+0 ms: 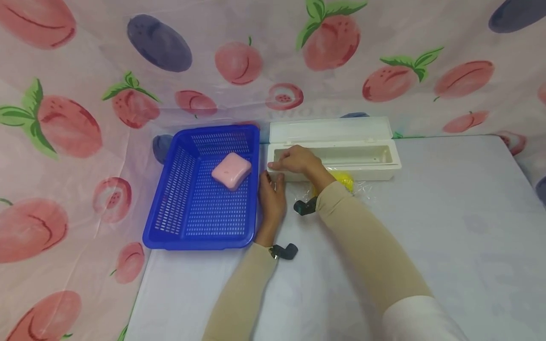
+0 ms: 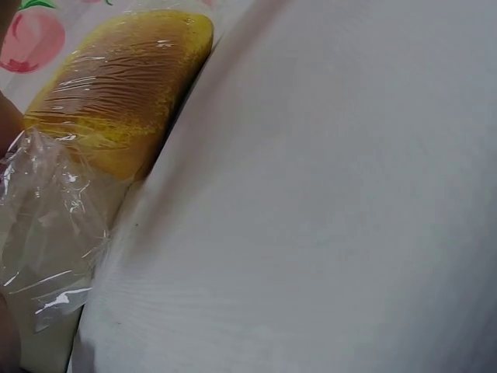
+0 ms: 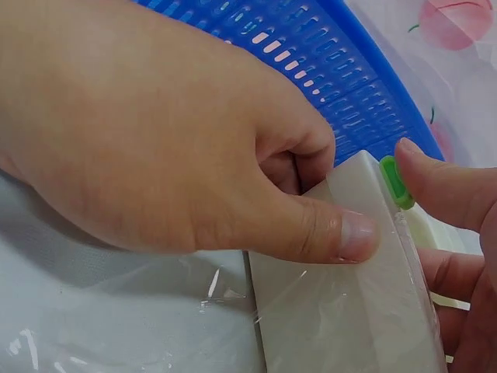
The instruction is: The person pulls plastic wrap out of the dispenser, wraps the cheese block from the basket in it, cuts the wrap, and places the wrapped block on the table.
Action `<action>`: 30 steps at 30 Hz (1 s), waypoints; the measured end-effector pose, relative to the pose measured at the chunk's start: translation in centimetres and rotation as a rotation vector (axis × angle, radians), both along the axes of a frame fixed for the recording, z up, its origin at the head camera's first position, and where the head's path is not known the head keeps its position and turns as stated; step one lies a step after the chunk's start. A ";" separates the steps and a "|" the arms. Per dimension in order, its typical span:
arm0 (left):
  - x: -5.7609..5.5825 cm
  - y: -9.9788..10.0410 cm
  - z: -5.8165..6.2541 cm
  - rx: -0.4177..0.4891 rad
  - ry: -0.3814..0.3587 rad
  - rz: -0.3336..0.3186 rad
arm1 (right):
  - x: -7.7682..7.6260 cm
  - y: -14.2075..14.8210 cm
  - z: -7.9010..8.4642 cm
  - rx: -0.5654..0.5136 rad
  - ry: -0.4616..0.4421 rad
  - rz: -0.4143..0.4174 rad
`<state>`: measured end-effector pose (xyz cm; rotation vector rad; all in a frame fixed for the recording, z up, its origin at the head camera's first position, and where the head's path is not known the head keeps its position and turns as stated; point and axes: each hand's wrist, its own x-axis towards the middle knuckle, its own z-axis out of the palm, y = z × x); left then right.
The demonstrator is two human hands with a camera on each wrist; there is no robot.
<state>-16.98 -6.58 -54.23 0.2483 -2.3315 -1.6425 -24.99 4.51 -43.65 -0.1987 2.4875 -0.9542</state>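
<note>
A long white box (image 1: pixel 375 171) with its lid (image 1: pixel 332 130) open stands at the back of the table. My left hand (image 1: pixel 273 199) grips its left end, with the thumb (image 3: pixel 342 237) pressed on the front wall (image 3: pixel 349 311) and the fingers curled round the corner. My right hand (image 1: pixel 294 160) lies over the front rim there. In the right wrist view one of its fingertips (image 3: pixel 446 186) touches a small green slider (image 3: pixel 396 183), with other fingers behind the wall. A yellow block (image 1: pixel 344 180) (image 2: pixel 124 85) wrapped in clear film (image 2: pixel 46 225) lies before the box.
A blue perforated basket (image 1: pixel 200 244) (image 3: pixel 326 70) stands just left of the box, with a pink soap-like block (image 1: pixel 232 170) lying in it. The pale table top (image 1: pixel 448 227) (image 2: pixel 326 217) stretches to the right. Fruit-print cloth hangs behind and to the left.
</note>
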 end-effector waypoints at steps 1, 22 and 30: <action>0.0 0.0 0.1 0.009 -0.005 0.005 | 0.0 0.1 0.0 0.005 -0.001 0.000; -0.4 -0.3 0.3 0.080 -0.071 0.039 | -0.9 0.9 0.4 0.004 0.015 0.037; -0.5 -0.2 0.2 0.085 -0.055 0.038 | -0.9 1.2 0.5 -0.012 0.019 0.049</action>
